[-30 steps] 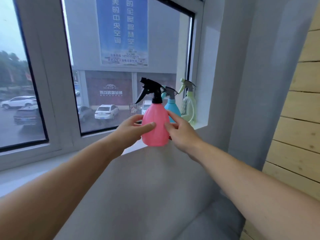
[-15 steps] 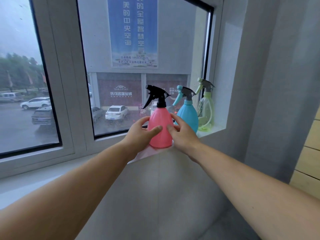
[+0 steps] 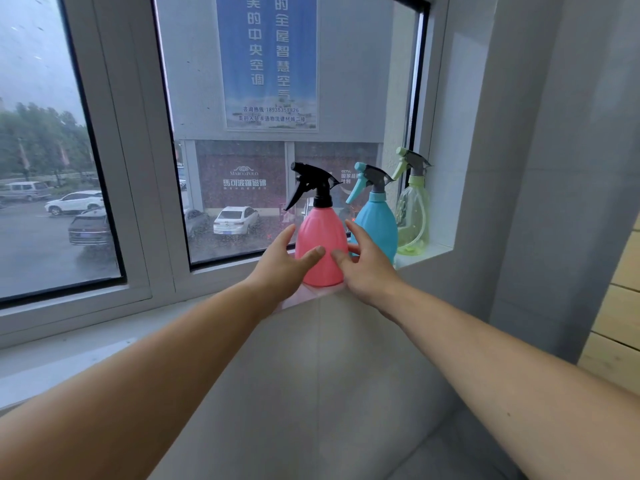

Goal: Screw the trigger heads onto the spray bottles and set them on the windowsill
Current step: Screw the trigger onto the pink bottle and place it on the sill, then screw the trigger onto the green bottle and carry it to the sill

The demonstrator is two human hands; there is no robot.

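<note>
A pink spray bottle [image 3: 322,233] with a black trigger head [image 3: 313,183] screwed on stands upright on the white windowsill [image 3: 424,254], near its front left corner. My left hand [image 3: 280,265] cups its left side, thumb on the front. From the other side my right hand [image 3: 367,268] holds it, thumb also on the front. A blue spray bottle [image 3: 377,223] and a clear green spray bottle [image 3: 414,216], both with trigger heads on, stand in a row to the right of it.
The window pane and its white frame [image 3: 162,188] rise directly behind the bottles. A grey wall [image 3: 540,168] closes the sill on the right, beside wooden panelling [image 3: 620,306]. A lower sill [image 3: 69,351] runs off to the left.
The pink bottle has gone down onto the windowsill beside the blue one, with both hands still around it. My view has moved closer to the window.
</note>
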